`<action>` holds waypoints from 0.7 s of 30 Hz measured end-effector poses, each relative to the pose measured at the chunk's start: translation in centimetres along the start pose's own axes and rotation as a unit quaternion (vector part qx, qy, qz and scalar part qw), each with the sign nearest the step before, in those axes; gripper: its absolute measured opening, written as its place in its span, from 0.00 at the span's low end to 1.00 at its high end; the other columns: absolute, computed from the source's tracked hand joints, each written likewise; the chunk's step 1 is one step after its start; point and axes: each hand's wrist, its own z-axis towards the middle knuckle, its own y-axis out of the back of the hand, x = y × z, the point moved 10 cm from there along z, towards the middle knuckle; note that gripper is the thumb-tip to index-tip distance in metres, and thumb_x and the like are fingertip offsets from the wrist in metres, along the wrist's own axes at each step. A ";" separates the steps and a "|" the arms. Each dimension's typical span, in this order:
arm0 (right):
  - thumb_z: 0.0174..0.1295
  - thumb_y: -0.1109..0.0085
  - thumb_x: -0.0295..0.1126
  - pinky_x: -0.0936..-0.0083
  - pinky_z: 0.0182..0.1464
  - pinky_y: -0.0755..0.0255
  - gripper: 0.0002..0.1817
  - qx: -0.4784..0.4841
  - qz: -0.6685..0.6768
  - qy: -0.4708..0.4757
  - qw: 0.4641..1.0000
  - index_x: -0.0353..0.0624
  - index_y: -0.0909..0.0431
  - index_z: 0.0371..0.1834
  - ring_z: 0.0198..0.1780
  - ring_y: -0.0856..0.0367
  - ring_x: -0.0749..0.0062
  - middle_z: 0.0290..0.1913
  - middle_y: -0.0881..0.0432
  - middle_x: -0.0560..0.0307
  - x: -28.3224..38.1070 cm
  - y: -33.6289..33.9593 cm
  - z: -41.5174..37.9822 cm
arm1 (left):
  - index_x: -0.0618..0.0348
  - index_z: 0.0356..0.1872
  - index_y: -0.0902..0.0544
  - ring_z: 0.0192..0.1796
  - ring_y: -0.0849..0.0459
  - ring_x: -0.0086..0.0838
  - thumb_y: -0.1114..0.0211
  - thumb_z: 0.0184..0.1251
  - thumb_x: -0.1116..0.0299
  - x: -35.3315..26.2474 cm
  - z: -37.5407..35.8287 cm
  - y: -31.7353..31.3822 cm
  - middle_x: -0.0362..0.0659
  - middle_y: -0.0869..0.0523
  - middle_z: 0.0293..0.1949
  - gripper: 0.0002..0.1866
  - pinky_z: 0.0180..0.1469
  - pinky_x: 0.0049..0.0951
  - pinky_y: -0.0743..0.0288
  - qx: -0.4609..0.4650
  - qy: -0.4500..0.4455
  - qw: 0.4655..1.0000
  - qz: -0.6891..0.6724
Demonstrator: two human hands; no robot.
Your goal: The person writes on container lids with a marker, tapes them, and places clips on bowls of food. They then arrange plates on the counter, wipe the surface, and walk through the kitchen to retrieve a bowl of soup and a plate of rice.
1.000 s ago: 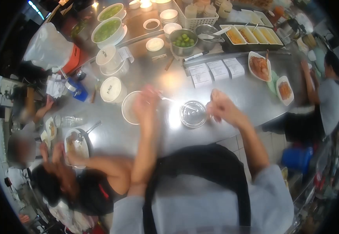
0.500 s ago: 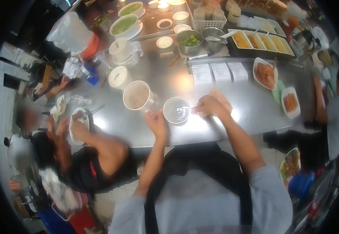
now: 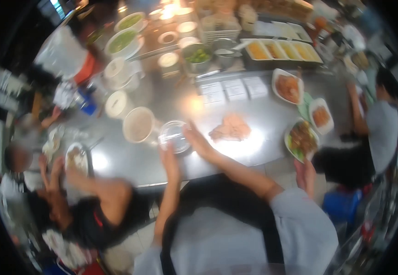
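Note:
A round tub with a clear lid (image 3: 175, 136) stands on the steel counter between my two hands. My left hand (image 3: 170, 160) is at its near left side, fingers stretched out. Along the right of the rim lies my right hand (image 3: 199, 142), its fingers straight and flat. Motion blur hides how firmly either hand touches the tub. A crumpled peach-coloured cloth (image 3: 232, 128) lies on the counter to the right of my right hand. Just left of the tub is a larger open white tub (image 3: 138, 125).
Paper slips (image 3: 233, 89) lie beyond the cloth. At right, a person's hand (image 3: 305, 174) holds a plate of food (image 3: 302, 140) near two white dishes. A co-worker's arm (image 3: 102, 185) reaches to an oval plate (image 3: 77, 158) at left. Limes fill a metal pot (image 3: 198, 57) behind.
My right hand has let go of the peach cloth and moved left to the lidded tub. The view has shifted. A plate of food has come up to the counter's right side.

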 end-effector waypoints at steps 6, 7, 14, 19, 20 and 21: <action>0.59 0.47 0.38 0.63 0.57 0.38 0.21 -0.154 -0.198 0.132 0.959 0.34 0.29 0.51 0.58 0.33 0.57 0.53 0.28 0.46 5.9 7.5 5.2 | 0.65 0.55 0.31 0.51 0.26 0.26 0.41 0.64 0.65 -0.8 1.1 -2.3 0.45 0.25 0.50 0.22 0.53 0.26 0.33 0.098 0.272 0.858 -0.424; 0.56 0.46 0.33 0.61 0.53 0.35 0.17 -0.244 -0.294 0.115 0.917 0.35 0.27 0.46 0.54 0.30 0.55 0.48 0.25 0.47 7.4 11.1 6.8 | 0.65 0.54 0.30 0.48 0.25 0.26 0.41 0.63 0.64 1.1 0.9 -2.8 0.43 0.24 0.48 0.21 0.50 0.26 0.32 0.123 0.270 0.876 -0.380; 0.48 0.42 0.29 0.61 0.47 0.29 0.15 -0.062 -0.670 0.026 0.739 0.44 0.24 0.42 0.49 0.26 0.51 0.45 0.24 0.51 1.9 17.7 18.7 | 0.70 0.53 0.29 0.46 0.25 0.33 0.41 0.61 0.53 2.1 0.7 -1.9 0.50 0.22 0.46 0.29 0.48 0.31 0.33 0.251 0.320 0.912 -0.060; 0.43 0.39 0.26 0.64 0.48 0.28 0.23 0.042 -0.610 -0.036 0.791 0.48 0.26 0.47 0.50 0.25 0.53 0.47 0.25 0.50 2.2 17.2 19.5 | 0.70 0.61 0.39 0.61 0.38 0.48 0.47 0.64 0.50 1.2 0.2 1.7 0.60 0.40 0.62 0.34 0.63 0.40 0.43 0.162 0.124 0.973 0.111; 0.43 0.39 0.26 0.64 0.48 0.28 0.23 0.042 -0.610 -0.033 0.790 0.48 0.26 0.47 0.50 0.25 0.53 0.47 0.25 0.50 2.3 16.9 19.2 | 0.70 0.61 0.40 0.64 0.41 0.47 0.47 0.65 0.52 1.0 -0.2 2.6 0.59 0.44 0.64 0.33 0.64 0.39 0.45 0.125 0.115 0.982 0.077; 0.44 0.40 0.28 0.64 0.49 0.28 0.23 0.040 -0.626 -0.006 0.779 0.49 0.26 0.49 0.50 0.25 0.53 0.47 0.25 0.49 2.3 16.7 19.3 | 0.70 0.61 0.40 0.64 0.41 0.47 0.47 0.65 0.52 0.4 -0.5 3.0 0.59 0.44 0.64 0.33 0.64 0.39 0.45 0.123 0.113 0.983 0.076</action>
